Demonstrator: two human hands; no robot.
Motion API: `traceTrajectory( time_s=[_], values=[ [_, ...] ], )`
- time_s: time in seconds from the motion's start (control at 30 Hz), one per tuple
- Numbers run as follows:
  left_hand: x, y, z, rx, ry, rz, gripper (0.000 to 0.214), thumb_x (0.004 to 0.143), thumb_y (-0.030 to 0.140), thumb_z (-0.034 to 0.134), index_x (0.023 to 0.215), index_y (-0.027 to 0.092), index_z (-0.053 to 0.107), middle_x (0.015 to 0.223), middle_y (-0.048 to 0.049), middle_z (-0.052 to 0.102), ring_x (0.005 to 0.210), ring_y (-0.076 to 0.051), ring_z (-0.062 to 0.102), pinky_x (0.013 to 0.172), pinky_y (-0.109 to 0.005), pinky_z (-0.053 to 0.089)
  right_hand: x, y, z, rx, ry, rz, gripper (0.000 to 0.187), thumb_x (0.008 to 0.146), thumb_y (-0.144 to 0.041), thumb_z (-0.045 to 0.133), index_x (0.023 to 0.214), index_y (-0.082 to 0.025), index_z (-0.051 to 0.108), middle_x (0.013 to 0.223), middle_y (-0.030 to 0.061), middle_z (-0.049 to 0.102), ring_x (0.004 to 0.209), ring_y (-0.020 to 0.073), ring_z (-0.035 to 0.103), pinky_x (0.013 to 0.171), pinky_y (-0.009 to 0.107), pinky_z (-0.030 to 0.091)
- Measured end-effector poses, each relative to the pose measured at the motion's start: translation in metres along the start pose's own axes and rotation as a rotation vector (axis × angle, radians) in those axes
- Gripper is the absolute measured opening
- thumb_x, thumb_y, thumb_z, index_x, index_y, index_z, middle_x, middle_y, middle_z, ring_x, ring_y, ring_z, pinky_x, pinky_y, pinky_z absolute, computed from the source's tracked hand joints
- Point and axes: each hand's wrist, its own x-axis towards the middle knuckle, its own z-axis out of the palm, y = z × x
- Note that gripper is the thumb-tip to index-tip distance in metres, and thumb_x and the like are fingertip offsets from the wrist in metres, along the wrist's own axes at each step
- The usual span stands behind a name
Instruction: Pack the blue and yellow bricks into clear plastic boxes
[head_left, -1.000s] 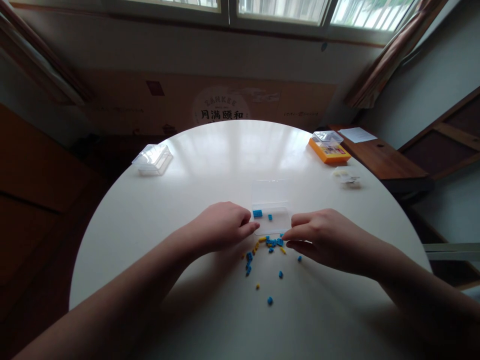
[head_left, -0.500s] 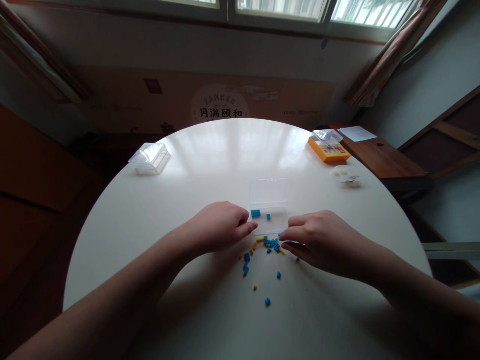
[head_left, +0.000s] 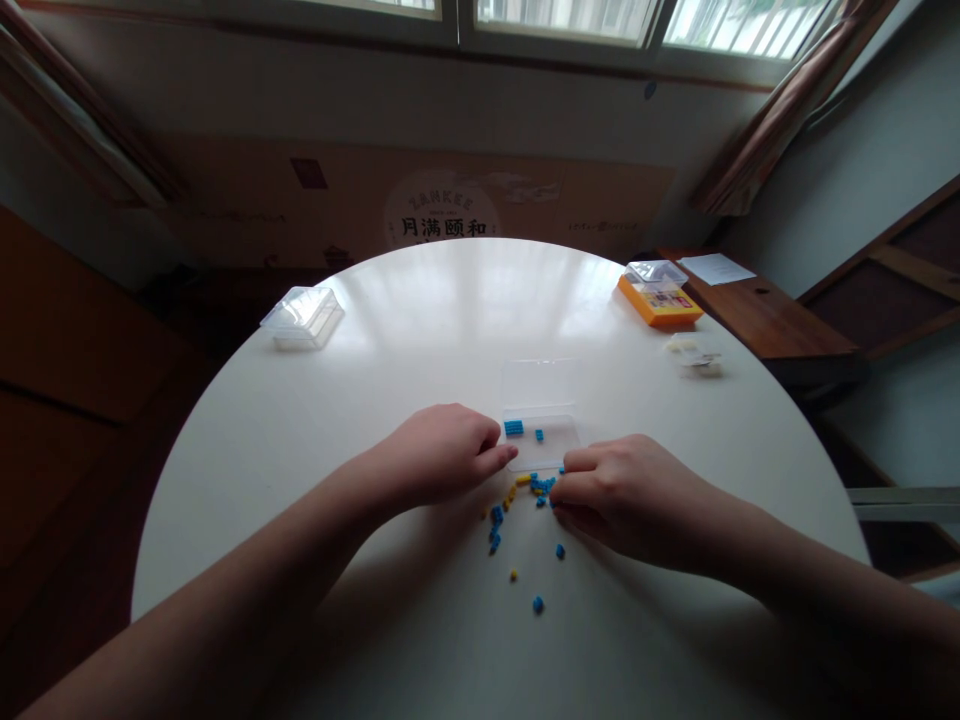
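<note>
A small clear plastic box (head_left: 551, 455) lies with its lid folded back on the white table. My left hand (head_left: 457, 450) is closed at the box's left wall, thumb over the rim and the other fingers curled beside it. Inside the box sit a larger blue brick piece (head_left: 514, 428) and a small blue brick (head_left: 539, 435). In front of it are scattered small blue toy bricks (head_left: 496, 515) and yellow bricks (head_left: 523, 480). My right hand (head_left: 619, 490) has its fingertips pinched at the right side of the pile, on a blue brick mostly hidden by them.
Loose blue (head_left: 538, 605) and yellow (head_left: 513, 575) bricks lie nearer me. A clear container (head_left: 306, 318) stands at the table's far left. An orange box (head_left: 660, 303) and a small clear packet (head_left: 694, 355) are at the far right. Beyond stands a wooden desk (head_left: 787, 325) with paper.
My right hand has moved slightly left and down over the pile, and its thumb and fingers have closed at a blue brick. My left hand stays at the box.
</note>
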Motion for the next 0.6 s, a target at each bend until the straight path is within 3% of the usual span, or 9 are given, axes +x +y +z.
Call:
traceTrajectory(
  time_s=[0.17,0.33,0.6],
  values=[
    [0.0,-0.002,0.002,0.012,-0.001,0.0,0.046,0.09,0.053,0.037,0.065,0.021,0.057,0.067,-0.0037,0.063,0.06,-0.018,0.052,0.054,-0.028,0.031,0.001,0.003,-0.004,0.077,0.108,0.043,0.018,0.089,-0.027,0.052,0.09,-0.024,0.07,0.082,-0.0015,0.062,0.067,0.0041,0.05,0.062,0.019,0.029],
    [0.001,-0.002,0.002,-0.004,-0.002,-0.005,0.046,0.09,0.055,0.037,0.066,0.021,0.058,0.067,-0.003,0.063,0.059,-0.018,0.052,0.053,-0.028,0.031,0.007,0.016,-0.004,0.155,0.236,0.215,0.021,0.089,-0.033,0.054,0.094,-0.023,0.072,0.079,0.0004,0.062,0.065,0.0046,0.05,0.063,0.017,0.034],
    [0.0,-0.003,0.003,-0.001,0.017,0.016,0.048,0.09,0.055,0.037,0.065,0.02,0.058,0.066,-0.0037,0.063,0.058,-0.017,0.051,0.052,-0.028,0.03,0.019,0.026,0.0,0.18,0.101,0.348,0.023,0.089,-0.034,0.054,0.092,-0.026,0.075,0.084,-0.0004,0.067,0.071,0.0068,0.056,0.065,0.017,0.038]
  ],
)
